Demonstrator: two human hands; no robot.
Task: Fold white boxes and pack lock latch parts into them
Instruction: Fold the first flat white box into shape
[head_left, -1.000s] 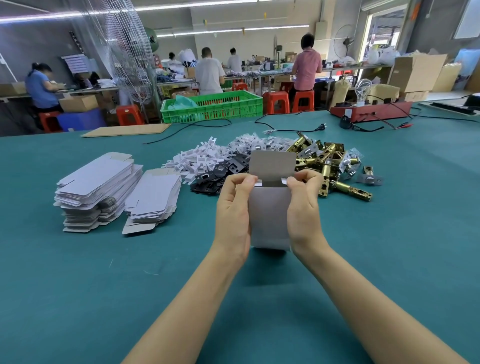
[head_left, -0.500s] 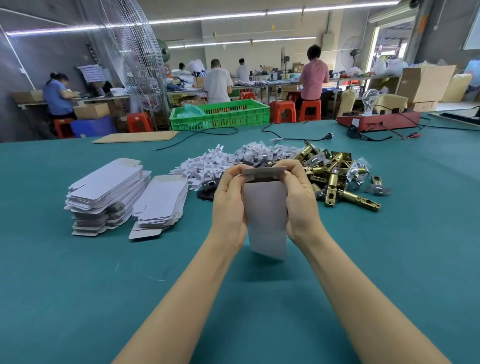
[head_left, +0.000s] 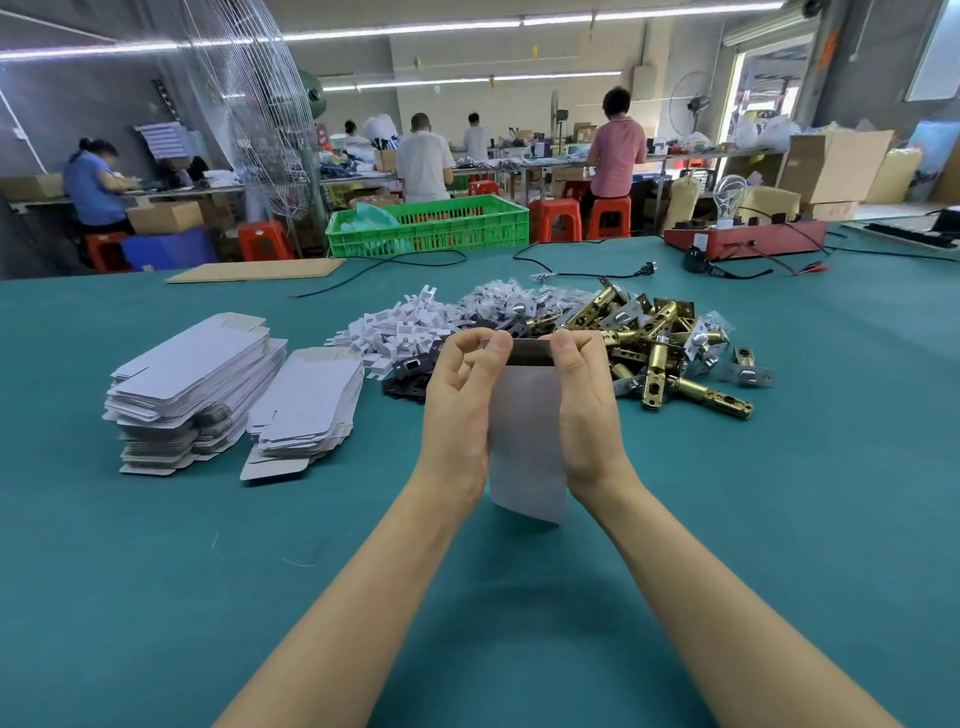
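Your left hand (head_left: 460, 410) and right hand (head_left: 584, 410) both clasp the upright white cardboard box (head_left: 527, 447), fingertips pinching its top flap above the teal table (head_left: 156, 597)

You had nothing legible in front of you. The white box (head_left: 527, 441) you held at centre showed a blank face, and the flat blanks (head_left: 197, 374) at nine o'clock were plain too. The cartons (head_left: 831, 161) at two o'clock carried no print you could read, and the small bags among the latch parts (head_left: 670, 348) were too blurred to tell.
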